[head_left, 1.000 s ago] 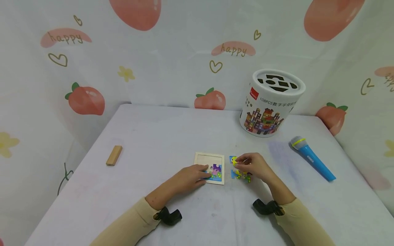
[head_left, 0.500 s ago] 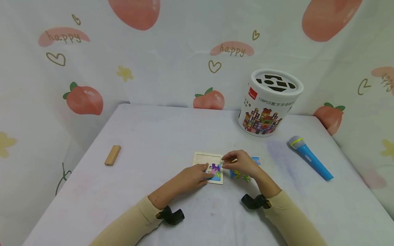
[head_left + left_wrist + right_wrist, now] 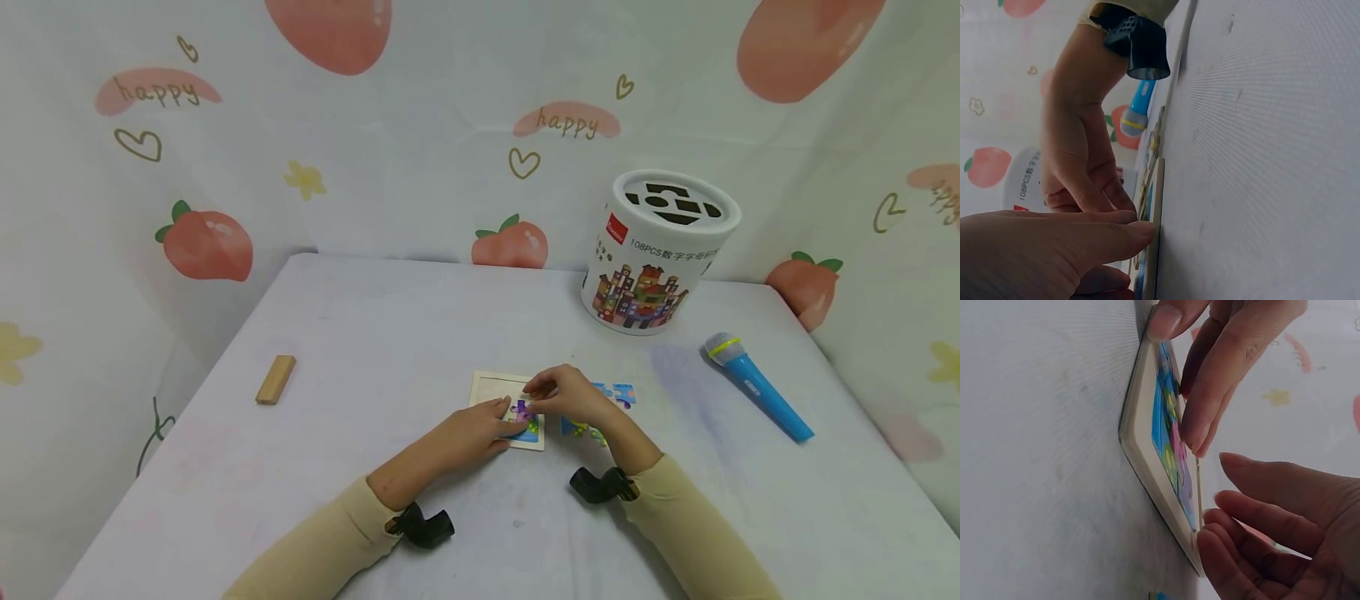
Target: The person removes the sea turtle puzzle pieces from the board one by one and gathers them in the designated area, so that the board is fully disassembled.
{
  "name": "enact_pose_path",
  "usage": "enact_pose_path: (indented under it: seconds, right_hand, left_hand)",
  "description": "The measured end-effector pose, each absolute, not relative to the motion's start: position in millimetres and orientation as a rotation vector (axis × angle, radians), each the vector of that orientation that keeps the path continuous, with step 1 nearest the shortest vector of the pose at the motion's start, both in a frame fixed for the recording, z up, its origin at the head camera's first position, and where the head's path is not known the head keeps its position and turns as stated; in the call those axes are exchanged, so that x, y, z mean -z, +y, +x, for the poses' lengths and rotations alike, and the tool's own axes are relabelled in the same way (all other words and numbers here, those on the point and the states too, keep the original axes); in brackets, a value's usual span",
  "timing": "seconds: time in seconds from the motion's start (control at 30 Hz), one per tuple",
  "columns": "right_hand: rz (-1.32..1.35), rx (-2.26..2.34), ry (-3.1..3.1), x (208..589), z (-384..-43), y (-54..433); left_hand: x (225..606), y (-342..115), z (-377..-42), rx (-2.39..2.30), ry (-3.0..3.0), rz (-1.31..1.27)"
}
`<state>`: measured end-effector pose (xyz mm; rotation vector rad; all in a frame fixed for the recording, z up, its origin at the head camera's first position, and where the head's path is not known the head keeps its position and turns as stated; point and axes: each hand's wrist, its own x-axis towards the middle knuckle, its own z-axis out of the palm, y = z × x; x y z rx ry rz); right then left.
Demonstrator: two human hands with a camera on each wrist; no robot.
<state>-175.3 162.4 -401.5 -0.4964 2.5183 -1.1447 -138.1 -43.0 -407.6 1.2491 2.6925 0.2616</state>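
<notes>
A small wooden-framed jigsaw puzzle [image 3: 486, 385] lies flat mid-table, its lower part filled with blue, green, pink and purple pieces. My left hand [image 3: 474, 431] reaches over it from the left, fingers extended. In the right wrist view the left thumb [image 3: 1165, 324] rests at the frame's near edge and the other fingers lie over the picture. My right hand [image 3: 573, 398] hovers at the right side, fingertips by the frame. In that wrist view my right hand [image 3: 1279, 531] has its thumb apart from the bent fingers, nothing showing between them. Loose puzzle pieces [image 3: 621, 393] lie right of the frame, partly hidden by the right hand.
A blue toy microphone [image 3: 757, 385] lies at the right. Behind stands a white bucket [image 3: 651, 267] with a holed lid. A wooden block [image 3: 276, 380] lies far left on the white-covered table [image 3: 390, 325]. A peach-printed cloth [image 3: 390, 167] hangs behind.
My right hand has moved left from the loose pieces to the frame, uncovering blue and purple pieces behind it. My left hand stays on the puzzle, its fingers shifted slightly right.
</notes>
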Motion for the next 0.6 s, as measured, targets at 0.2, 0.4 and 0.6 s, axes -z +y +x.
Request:
enact_pose_path:
  seconds: [0.2,0.4,0.6]
  right_hand:
    - [-0.478,1.102,2.511,403.5,-178.2,156.3]
    - [-0.468,1.085,2.512,404.7,-180.0,151.1]
    - [-0.458,1.021,2.535,403.5,-179.5,147.3]
  left_hand:
    - [407.5,-42.3,-137.2,-0.228,2.703,1.265]
    - [408.8,-41.6,-136.2,-0.205,2.714,1.267]
    - [409.4,-41.3,-135.2,-0.201,2.735,1.282]
